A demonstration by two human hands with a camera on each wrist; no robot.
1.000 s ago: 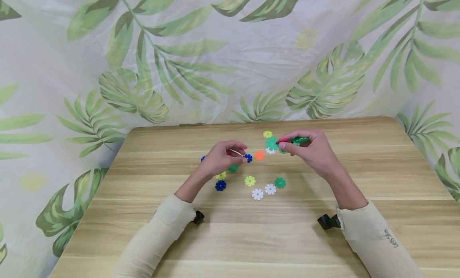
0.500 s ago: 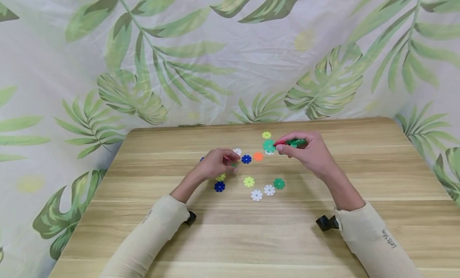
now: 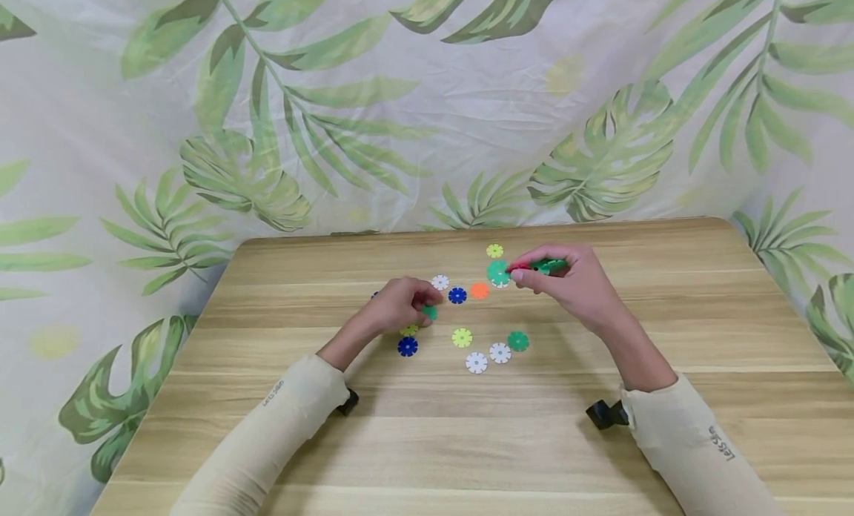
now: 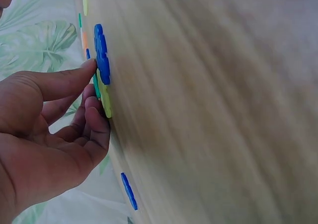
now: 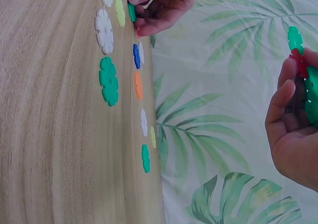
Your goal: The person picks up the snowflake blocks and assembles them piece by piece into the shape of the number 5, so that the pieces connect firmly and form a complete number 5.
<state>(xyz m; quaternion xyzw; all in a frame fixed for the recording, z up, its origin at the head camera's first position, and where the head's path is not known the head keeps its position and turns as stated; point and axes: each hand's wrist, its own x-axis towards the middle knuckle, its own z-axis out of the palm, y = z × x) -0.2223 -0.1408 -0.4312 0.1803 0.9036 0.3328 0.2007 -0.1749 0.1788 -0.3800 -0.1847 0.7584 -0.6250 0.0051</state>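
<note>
My right hand (image 3: 560, 279) pinches a joined cluster of notched interlocking discs above the table: a red disc (image 5: 298, 62) in the middle, a light green disc (image 5: 294, 39) at the tip and darker green discs (image 5: 312, 97) toward the palm. My left hand (image 3: 403, 307) is down at the left group of discs. Its thumb and curled fingers close on opposite edges of a green disc (image 3: 429, 313) at the tabletop. A bit of a pink-red disc (image 5: 138, 32) shows under those fingers. Beside them lie a yellow disc (image 4: 106, 102) and a blue disc (image 4: 102, 54).
More notched discs lie flat on the wooden table (image 3: 400, 442): blue (image 3: 457, 295), orange (image 3: 479, 290), white (image 3: 439, 282), yellow (image 3: 462, 337), green (image 3: 517, 341) and white (image 3: 477, 362). A yellow disc (image 3: 494, 250) sits near the back edge, before a leaf-patterned cloth (image 3: 373, 130).
My left hand has moved left and down from beside the blue disc to the green disc, its fingers closing in. My right hand stays nearly in place with the cluster.
</note>
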